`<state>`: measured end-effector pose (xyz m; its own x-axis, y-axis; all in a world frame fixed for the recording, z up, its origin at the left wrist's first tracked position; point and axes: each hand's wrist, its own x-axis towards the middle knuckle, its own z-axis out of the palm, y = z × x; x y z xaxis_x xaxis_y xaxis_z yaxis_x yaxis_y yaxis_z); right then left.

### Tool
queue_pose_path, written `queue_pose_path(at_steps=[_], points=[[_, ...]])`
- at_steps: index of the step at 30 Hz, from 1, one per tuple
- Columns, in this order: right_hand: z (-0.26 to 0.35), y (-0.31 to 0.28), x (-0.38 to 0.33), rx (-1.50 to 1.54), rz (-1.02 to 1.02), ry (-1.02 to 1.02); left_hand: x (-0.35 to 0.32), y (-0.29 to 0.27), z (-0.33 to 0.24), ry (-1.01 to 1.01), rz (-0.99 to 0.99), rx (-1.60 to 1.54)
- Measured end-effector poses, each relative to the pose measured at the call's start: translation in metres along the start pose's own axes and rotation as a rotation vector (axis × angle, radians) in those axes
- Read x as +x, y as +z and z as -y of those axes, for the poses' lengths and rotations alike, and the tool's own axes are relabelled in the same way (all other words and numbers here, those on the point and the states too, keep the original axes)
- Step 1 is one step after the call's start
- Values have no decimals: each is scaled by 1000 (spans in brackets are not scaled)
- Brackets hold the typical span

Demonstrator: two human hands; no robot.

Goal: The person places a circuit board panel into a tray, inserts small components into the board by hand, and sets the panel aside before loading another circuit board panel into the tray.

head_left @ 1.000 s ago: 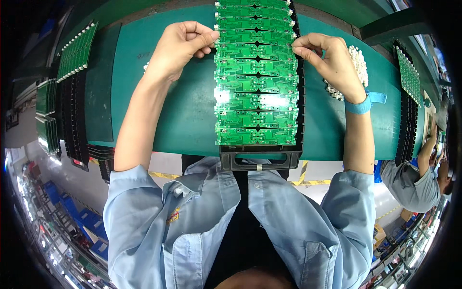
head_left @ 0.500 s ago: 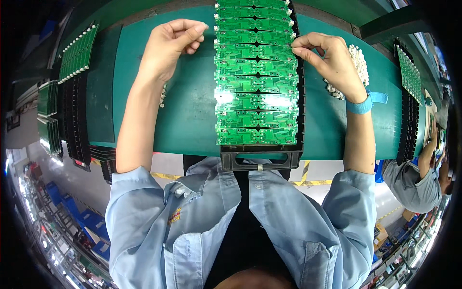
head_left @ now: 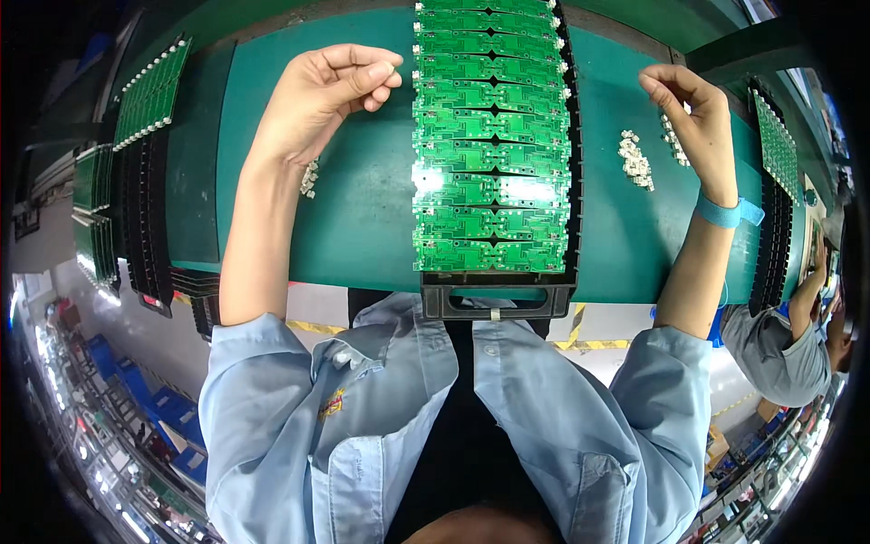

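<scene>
A column of green circuit boards (head_left: 489,190) lies in a black rack (head_left: 574,181) with a handle at its near end. Small white connectors line both side edges of the far boards. Left of these boards, my left hand (head_left: 340,95) is closed in a pinch, its fingertips just off the board edge; what it pinches is too small to make out. My right hand (head_left: 698,122) hovers well right of the rack, thumb and forefinger together, partly covering some loose white connectors (head_left: 672,138). Whether anything sits between those fingertips is unclear.
Another heap of white connectors (head_left: 636,163) lies on the green mat (head_left: 362,227), and a few more (head_left: 310,179) lie beside my left forearm. Racks with boards stand at far left (head_left: 149,95) and far right (head_left: 775,145). A co-worker's grey sleeve (head_left: 784,354) shows at right.
My right hand has moved from the boards' right edge out to the right, and a white connector now shows where its fingertips were. The left hand stays pinched beside the left edge, slightly lower.
</scene>
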<state>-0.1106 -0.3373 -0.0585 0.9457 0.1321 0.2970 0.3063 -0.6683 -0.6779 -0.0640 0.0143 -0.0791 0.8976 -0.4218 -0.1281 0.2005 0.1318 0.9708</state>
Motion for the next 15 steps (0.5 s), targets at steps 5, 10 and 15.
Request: queue_pose_path(at_steps=[5, 10, 15], points=[[-11, -8, -6, -9, -24, 77, -7, 8, 1, 63, -25, 237], [-15, -9, -7, -33, 4, 94, -13, 20, 1, 65, -55, 370], [-16, -7, -9, -41, -30, 78, -16, 30, 3, 93, -127, 494]])
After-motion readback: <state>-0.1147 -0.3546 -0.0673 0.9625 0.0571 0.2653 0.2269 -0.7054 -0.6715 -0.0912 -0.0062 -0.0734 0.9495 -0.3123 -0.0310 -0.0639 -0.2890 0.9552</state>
